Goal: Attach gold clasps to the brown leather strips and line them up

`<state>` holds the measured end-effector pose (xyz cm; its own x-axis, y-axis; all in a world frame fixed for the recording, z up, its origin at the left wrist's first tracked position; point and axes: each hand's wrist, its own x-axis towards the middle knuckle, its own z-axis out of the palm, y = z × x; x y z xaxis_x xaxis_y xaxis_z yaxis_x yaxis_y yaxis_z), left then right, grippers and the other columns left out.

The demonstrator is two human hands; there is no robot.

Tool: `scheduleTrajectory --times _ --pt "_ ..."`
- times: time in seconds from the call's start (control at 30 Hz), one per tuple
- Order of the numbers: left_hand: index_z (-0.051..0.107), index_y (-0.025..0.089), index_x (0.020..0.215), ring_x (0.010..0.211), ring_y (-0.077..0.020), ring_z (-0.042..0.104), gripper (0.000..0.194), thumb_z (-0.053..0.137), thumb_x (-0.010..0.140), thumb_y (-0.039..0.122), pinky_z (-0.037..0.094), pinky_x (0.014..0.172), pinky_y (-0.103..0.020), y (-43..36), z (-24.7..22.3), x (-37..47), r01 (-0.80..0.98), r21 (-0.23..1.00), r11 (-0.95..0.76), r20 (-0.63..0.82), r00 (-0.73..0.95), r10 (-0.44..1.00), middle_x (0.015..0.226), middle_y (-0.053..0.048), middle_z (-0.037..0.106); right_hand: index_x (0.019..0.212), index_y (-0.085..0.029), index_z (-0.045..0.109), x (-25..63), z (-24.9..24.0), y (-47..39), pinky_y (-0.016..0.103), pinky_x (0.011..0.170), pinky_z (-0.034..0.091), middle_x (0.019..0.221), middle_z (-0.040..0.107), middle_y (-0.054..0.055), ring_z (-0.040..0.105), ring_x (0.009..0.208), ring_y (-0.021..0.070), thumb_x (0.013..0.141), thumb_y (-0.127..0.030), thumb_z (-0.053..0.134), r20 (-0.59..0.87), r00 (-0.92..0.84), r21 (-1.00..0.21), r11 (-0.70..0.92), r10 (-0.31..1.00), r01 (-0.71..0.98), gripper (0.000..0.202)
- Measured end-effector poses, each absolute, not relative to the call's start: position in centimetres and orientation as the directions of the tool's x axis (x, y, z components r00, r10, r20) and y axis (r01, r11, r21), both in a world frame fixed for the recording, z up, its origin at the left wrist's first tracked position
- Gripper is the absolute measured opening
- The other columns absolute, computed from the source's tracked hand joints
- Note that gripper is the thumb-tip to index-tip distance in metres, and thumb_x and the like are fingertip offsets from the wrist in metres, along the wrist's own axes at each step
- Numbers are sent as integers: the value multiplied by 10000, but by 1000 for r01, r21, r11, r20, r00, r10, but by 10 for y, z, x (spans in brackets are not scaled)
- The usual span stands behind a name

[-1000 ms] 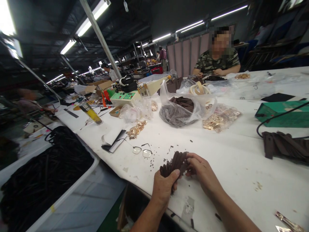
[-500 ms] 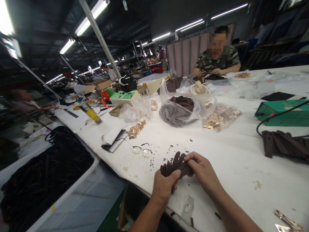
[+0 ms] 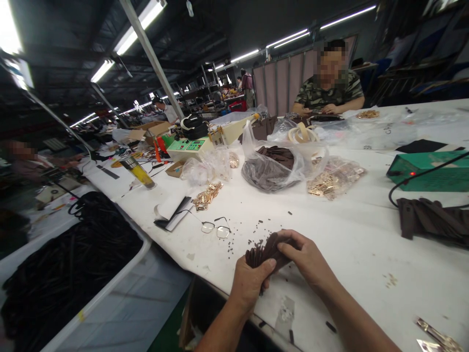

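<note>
A bundle of dark brown strips [image 3: 270, 250], leather-like with rounded ends, is held above the white table's near edge. My left hand [image 3: 251, 281] is closed round its lower left part, thumb pressed across the front. On the right side, my right hand [image 3: 302, 252] pinches the strips' upper ends between thumb and fingers. The strips fan out at the left and lie closer together at the right. Small dark bits [image 3: 256, 242] are scattered on the table just beyond the hands. A pair of glasses [image 3: 216, 230] lies unfolded to the left of them.
A plastic bag of brown strips [image 3: 269, 178] and a bag of gold metal parts [image 3: 335, 178] stand beyond. At right sit a green box [image 3: 428, 171] and more strips [image 3: 432, 222]. A tub of black material [image 3: 146, 244] is at left. A co-worker [image 3: 330, 90] sits opposite.
My right hand's fingers have shifted over the top of the bundle, and the strips there are gathered closer together. My left hand keeps its hold in nearly the same place.
</note>
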<state>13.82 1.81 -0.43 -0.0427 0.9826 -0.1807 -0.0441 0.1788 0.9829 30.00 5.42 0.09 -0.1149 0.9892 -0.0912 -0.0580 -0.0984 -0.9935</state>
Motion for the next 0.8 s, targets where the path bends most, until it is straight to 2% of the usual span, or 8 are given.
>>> scheduleTrajectory --times 0.13,0.23,0.4,0.47,0.57,0.67,0.8 --pt "665 104 687 362 -68 344 435 781 704 524 230 373 -218 18 -4 137 -28 982 188 -188 0 982 433 23 480 842 -194 674 298 -1 54 276 621 468 701 685 -11 616 635 175 768 -298 624 -100 -89 -994 -103 991 -30 137" --pt "655 106 678 363 -71 353 437 783 705 523 239 373 -217 19 -4 136 -17 978 206 -205 24 978 430 21 484 822 -197 660 296 0 52 268 599 463 686 679 -17 614 619 171 785 -266 569 -100 -74 -995 -99 992 16 120" --pt "639 118 642 359 -74 360 452 777 700 545 243 374 -218 19 -3 135 13 978 206 -206 31 978 414 22 482 701 -204 624 298 5 54 271 590 424 629 642 -25 598 637 180 799 -266 524 -74 -32 -963 -63 997 261 153" --pt "642 118 648 355 -70 348 451 771 707 546 240 373 -219 19 -3 136 8 980 200 -200 28 979 413 24 480 668 -205 609 300 6 55 277 590 416 605 623 -24 587 632 183 803 -300 542 -68 -35 -955 -55 997 293 179" --pt "643 116 657 359 -71 354 426 761 732 519 242 377 -217 18 -2 136 13 981 195 -195 31 980 417 21 488 854 -205 696 303 8 56 310 709 475 778 713 3 645 760 220 799 -306 560 -42 -52 -980 -31 998 198 178" --pt "642 119 672 360 -75 364 382 760 748 474 249 381 -215 18 0 136 28 979 201 -202 35 979 417 24 489 1075 -225 718 303 9 54 353 874 475 1043 739 29 654 967 258 774 -281 599 23 -71 -989 33 997 146 328" --pt "639 126 691 367 -78 380 337 776 740 430 261 380 -209 17 2 136 43 977 208 -210 52 976 430 31 496 921 -215 743 300 8 53 328 825 486 931 750 25 663 901 242 798 -297 595 25 -80 -988 37 996 151 209"
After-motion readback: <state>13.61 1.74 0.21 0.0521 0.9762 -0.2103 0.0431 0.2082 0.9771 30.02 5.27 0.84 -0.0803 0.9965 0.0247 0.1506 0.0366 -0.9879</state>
